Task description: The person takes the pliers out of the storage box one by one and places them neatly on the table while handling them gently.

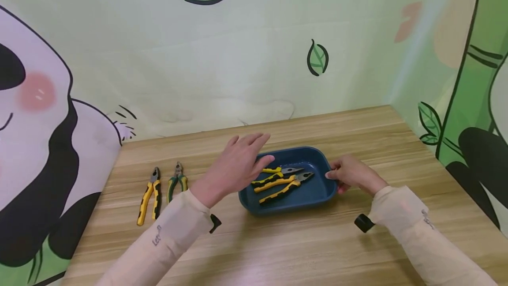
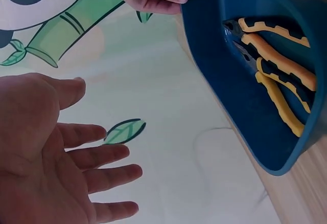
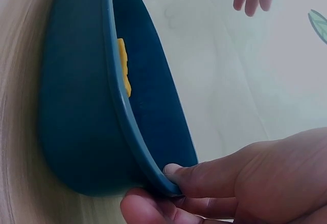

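A blue plastic tray (image 1: 313, 193) stands on the table with two pairs of yellow-and-black pliers (image 1: 279, 191) lying in it, their jaws pointing right. My right hand (image 1: 353, 173) pinches the tray's right rim, thumb inside and fingers beneath the lip, as the right wrist view shows. My left hand (image 1: 234, 164) hovers over the tray's left end with fingers spread and nothing in it; in the left wrist view its bare palm (image 2: 30, 137) shows. It hides the tray's far left corner and part of the plier handles in the head view.
Left of the tray, yellow-and-black pliers (image 1: 150, 195) and green-handled pliers (image 1: 177, 180) lie on the wooden table (image 1: 301, 250); my left forearm partly covers the green ones. A printed cloth backdrop (image 1: 254, 65) rises behind the table's back edge and along its sides.
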{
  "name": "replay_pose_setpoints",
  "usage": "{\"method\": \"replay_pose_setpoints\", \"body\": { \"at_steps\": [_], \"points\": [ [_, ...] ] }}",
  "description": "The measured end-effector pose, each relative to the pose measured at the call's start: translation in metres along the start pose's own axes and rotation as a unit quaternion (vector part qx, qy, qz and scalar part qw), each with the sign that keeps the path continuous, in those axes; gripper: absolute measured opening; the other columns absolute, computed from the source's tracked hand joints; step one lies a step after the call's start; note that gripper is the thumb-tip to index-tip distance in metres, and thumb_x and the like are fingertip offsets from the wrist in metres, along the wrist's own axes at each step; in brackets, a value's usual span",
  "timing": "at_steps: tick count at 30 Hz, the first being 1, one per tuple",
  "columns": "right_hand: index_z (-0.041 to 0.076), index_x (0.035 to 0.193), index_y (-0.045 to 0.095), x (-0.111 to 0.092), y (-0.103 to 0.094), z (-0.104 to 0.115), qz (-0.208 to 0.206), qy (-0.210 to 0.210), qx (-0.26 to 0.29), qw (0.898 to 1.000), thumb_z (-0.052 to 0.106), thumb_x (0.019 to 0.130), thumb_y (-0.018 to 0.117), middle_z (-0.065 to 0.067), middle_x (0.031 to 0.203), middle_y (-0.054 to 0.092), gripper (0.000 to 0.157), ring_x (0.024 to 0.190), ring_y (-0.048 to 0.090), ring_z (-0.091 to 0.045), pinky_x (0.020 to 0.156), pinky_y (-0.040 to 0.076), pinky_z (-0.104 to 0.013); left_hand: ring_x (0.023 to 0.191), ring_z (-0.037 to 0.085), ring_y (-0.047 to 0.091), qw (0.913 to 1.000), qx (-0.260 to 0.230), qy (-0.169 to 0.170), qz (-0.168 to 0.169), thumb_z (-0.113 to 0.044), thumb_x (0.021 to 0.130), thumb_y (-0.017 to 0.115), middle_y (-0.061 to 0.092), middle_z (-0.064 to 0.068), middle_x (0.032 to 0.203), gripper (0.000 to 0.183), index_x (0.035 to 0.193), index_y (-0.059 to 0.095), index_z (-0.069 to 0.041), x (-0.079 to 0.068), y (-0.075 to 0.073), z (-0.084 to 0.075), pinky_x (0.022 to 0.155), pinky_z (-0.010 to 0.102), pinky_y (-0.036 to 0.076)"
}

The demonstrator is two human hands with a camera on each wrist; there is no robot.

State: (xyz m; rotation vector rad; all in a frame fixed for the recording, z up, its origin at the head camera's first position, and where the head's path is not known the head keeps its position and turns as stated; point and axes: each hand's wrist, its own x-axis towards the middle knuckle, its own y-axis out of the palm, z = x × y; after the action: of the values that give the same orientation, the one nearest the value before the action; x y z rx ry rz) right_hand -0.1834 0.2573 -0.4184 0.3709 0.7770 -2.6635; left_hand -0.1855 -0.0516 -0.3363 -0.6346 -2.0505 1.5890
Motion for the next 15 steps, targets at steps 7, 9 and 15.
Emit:
{"method": "replay_pose_setpoints", "body": {
  "at_steps": [7, 9, 15],
  "points": [
    [-0.01, 0.096, 0.066, 0.001, -0.001, 0.0, 0.002, -0.004, 0.0, 1.0, -0.001, 0.1, 0.061, -0.009, 0.07, 0.065, 0.011, 0.053, 0.063, -0.014, 0.056, 0.057, -0.029, 0.146, 0.031, 0.042, 0.9994, 0.009, 0.017, 0.029, -0.044, 0.109, 0.048, 0.044, 0.014, 0.158, 0.062, 0.159, 0.039, -0.008, 0.008, -0.001, -0.007, 0.12, 0.057, 0.024],
    [-0.01, 0.095, 0.065, 0.001, -0.001, 0.0, 0.003, -0.003, 0.0, 1.0, -0.002, 0.1, 0.061, -0.009, 0.069, 0.064, 0.011, 0.053, 0.063, -0.014, 0.056, 0.057, -0.029, 0.146, 0.031, 0.042, 0.9991, 0.011, 0.02, 0.035, -0.044, 0.109, 0.048, 0.044, 0.014, 0.159, 0.062, 0.159, 0.038, -0.008, 0.011, -0.001, -0.009, 0.12, 0.057, 0.024],
    [-0.011, 0.098, 0.066, 0.001, -0.001, 0.0, 0.0, 0.003, 0.003, 1.0, -0.001, 0.1, 0.061, -0.009, 0.069, 0.065, 0.011, 0.052, 0.063, -0.014, 0.056, 0.057, -0.029, 0.145, 0.03, 0.043, 0.9984, 0.017, 0.029, 0.046, -0.044, 0.109, 0.049, 0.044, 0.013, 0.158, 0.062, 0.159, 0.039, -0.008, 0.016, 0.001, -0.013, 0.12, 0.056, 0.024]
  ]
}}
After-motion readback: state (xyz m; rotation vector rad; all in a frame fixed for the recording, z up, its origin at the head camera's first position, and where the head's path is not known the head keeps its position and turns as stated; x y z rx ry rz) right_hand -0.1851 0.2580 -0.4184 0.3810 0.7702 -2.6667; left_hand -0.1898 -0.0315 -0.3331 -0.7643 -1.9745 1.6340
